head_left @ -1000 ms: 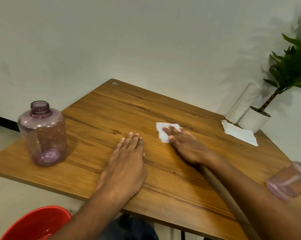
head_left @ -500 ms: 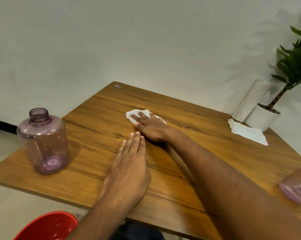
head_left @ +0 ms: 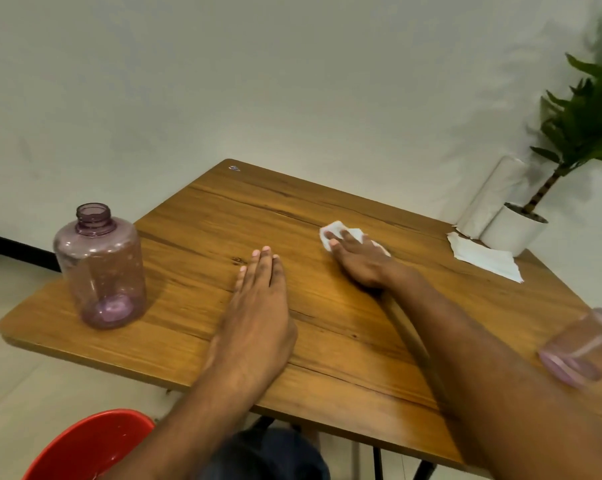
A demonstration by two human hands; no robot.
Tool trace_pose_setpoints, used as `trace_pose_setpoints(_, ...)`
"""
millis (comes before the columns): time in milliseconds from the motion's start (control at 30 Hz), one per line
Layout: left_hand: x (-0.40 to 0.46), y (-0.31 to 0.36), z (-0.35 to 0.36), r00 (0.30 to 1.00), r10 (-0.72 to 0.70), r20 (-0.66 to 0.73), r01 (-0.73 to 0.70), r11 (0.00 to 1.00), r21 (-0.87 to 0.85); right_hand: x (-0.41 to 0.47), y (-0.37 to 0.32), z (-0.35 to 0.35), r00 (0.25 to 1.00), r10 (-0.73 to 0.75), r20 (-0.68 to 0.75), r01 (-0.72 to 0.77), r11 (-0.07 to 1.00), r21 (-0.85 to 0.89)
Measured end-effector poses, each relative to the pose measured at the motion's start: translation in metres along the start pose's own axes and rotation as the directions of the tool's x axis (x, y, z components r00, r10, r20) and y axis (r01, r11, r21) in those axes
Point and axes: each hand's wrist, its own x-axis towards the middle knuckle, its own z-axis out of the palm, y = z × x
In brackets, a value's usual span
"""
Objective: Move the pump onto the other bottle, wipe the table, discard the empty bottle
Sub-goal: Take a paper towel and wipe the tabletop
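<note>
**Right hand presses a tissue to the table, left hand lies flat**

The right arm reaches out long across the wooden table, and the right hand lies palm down with its fingers spread flat over a crumpled white tissue. They press it to the wood, not clenched around it; the tissue shows past the fingertips and at the hand's far edge.

The left hand rests flat nearby, fingers straight, close together and released, holding nothing.

Well out to the left of those fingers stands the empty bottle, upright near the table's left edge. It is clear purple plastic, wide in the body, with a short threaded neck and an open mouth, no pump on it.

Beside the right forearm, at the frame's right edge, a second purple bottle shows blurred and cut off; I cannot make out its top.

Beyond the right fingers, in the far corner, lie a flat white paper sheet, a white roll and a potted plant. A red bin sits below the near edge.
</note>
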Motion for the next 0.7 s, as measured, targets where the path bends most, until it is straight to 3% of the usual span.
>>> trace_pose_setpoints(167, 0.002, 0.002, -0.004, 0.997, -0.040, -0.065, 0.022, 0.967, -0.252, -0.064, -0.064, 0.033, 0.958, -0.287, 0.020, 0.287, 0.957, -0.026)
trace_pose_setpoints(300, -0.001, 0.005, -0.004, 0.996, -0.086, -0.029, 0.070, 0.929, -0.365, -0.136, -0.031, 0.049, 0.918, -0.396, -0.018, 0.397, 0.918, 0.014)
trace_pose_setpoints(367, -0.002, 0.005, -0.003, 0.997, -0.074, -0.021, 0.063, 0.941, -0.333, -0.142, 0.002, 0.040, 0.945, -0.325, -0.033, 0.325, 0.946, 0.013)
trace_pose_setpoints(467, -0.003, 0.002, -0.002, 0.999, -0.043, -0.023, 0.035, 0.962, -0.270, -0.115, 0.055, 0.014, 0.999, -0.047, 0.008, 0.047, 0.999, 0.004)
trace_pose_setpoints(567, -0.005, 0.000, -0.001, 1.000, -0.025, -0.010, 0.021, 0.969, -0.247, -0.083, 0.073, -0.004, 0.991, 0.136, 0.016, -0.136, 0.991, -0.015)
trace_pose_setpoints(633, -0.004, 0.000, -0.001, 1.000, -0.025, -0.008, 0.022, 0.972, -0.235, -0.072, 0.049, 0.002, 0.994, 0.105, 0.003, -0.105, 0.994, -0.011)
trace_pose_setpoints(700, -0.003, 0.001, -0.001, 0.999, -0.033, -0.012, 0.029, 0.972, -0.231, -0.076, 0.011, 0.018, 1.000, -0.025, -0.013, 0.025, 0.999, -0.023)
